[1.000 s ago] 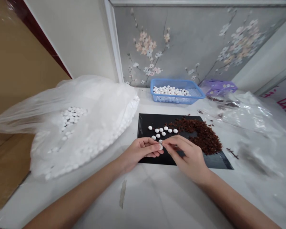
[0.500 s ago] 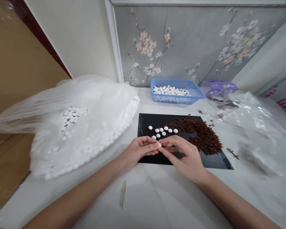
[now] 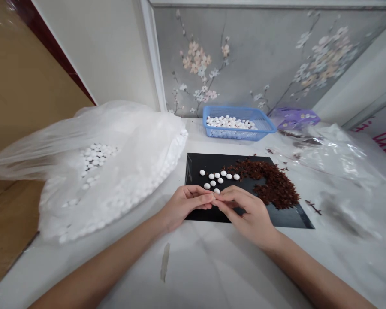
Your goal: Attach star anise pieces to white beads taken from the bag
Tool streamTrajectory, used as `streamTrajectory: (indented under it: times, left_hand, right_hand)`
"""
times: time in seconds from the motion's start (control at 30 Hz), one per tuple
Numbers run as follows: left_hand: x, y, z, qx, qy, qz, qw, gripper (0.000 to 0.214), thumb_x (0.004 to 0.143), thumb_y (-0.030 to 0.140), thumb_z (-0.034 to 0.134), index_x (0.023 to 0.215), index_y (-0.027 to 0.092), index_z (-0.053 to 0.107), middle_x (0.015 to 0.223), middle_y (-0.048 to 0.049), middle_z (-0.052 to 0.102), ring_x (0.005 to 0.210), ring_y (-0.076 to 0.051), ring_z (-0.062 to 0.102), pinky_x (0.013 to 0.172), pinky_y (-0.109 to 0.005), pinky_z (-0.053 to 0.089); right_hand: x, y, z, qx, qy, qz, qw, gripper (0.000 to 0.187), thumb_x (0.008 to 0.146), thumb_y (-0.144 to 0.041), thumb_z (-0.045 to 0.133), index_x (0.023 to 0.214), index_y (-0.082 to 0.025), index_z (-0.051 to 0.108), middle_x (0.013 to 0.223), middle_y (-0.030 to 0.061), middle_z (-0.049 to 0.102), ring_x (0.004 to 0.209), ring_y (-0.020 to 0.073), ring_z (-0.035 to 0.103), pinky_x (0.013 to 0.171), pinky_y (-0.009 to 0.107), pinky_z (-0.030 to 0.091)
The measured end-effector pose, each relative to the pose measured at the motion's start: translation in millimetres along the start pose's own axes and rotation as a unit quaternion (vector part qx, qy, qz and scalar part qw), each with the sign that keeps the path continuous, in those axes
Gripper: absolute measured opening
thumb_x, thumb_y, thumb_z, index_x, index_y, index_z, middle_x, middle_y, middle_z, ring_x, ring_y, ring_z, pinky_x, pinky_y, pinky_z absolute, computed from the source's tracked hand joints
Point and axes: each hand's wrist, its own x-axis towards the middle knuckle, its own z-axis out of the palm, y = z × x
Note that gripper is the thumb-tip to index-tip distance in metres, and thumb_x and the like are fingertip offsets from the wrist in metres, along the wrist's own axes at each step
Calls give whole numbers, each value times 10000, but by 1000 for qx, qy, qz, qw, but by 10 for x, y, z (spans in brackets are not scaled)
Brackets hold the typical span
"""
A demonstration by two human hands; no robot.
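My left hand (image 3: 186, 205) and my right hand (image 3: 244, 210) meet fingertip to fingertip over the near edge of a black mat (image 3: 209, 163). Both are pinched together on a small white bead that is almost hidden between the fingers. Several loose white beads (image 3: 217, 178) lie on the mat just beyond my fingers. A heap of dark red-brown dried bits (image 3: 270, 180) covers the mat's right half.
A big clear plastic bag of white beads (image 3: 109, 171) lies at the left. A blue basket (image 3: 263, 124) holding white beads stands at the back, a purple pouch (image 3: 294, 118) beside it. Crumpled clear plastic (image 3: 334, 163) spreads at the right. A tape scrap (image 3: 165, 262) sticks to the white table.
My two hands have drawn closer together, and the white bead that showed between the fingertips is now nearly covered by them.
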Motion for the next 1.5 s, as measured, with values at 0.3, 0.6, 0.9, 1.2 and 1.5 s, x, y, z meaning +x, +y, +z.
streamTrajectory:
  times: [0.3, 0.6, 0.9, 1.2, 1.5]
  left_hand:
    - [17, -18, -11, 17, 2, 5, 1000, 163, 663, 290, 713, 752, 157, 682, 714, 4, 653, 646, -60, 565, 674, -183, 439]
    - [0, -23, 3, 41, 4, 13, 999, 222, 666, 332, 702, 776, 145, 659, 731, -12, 641, 661, -79, 559, 688, -211, 437]
    - [-35, 72, -130, 436, 96, 154, 881, 299, 788, 461, 504, 867, 208, 644, 642, 7, 567, 561, -110, 451, 539, -240, 326]
    - [-64, 232, -256, 562, 171, 239, 773, 393, 819, 412, 468, 1162, 259, 585, 744, -16, 629, 607, -143, 504, 622, -256, 371]
    - [-196, 784, -1367, 599, 580, 144, 533, 382, 853, 229, 315, 1101, 105, 577, 984, -150, 637, 912, -265, 563, 818, -378, 408]
  right_hand:
    - [10, 0, -20, 10, -32, 22, 999, 142, 836, -140, 523, 952, -210, 569, 876, 34, 577, 767, 117, 573, 642, 220, 515]
    - [30, -34, -40, -19, -54, 21, 998, 113, 865, -174, 491, 954, -209, 552, 860, 35, 564, 736, 111, 555, 648, 228, 504]
    - [222, 219, -527, -288, -6, 114, 951, 133, 829, -280, 519, 896, -198, 600, 853, 26, 585, 550, 92, 505, 544, 251, 444]
    - [183, 469, -568, -430, -70, 152, 887, 125, 796, -286, 523, 826, -224, 628, 896, 2, 633, 690, 149, 601, 502, 245, 381]
    - [155, 465, -499, -442, -52, 151, 882, 157, 845, -242, 466, 810, -219, 617, 917, -16, 639, 726, 151, 613, 498, 245, 374]
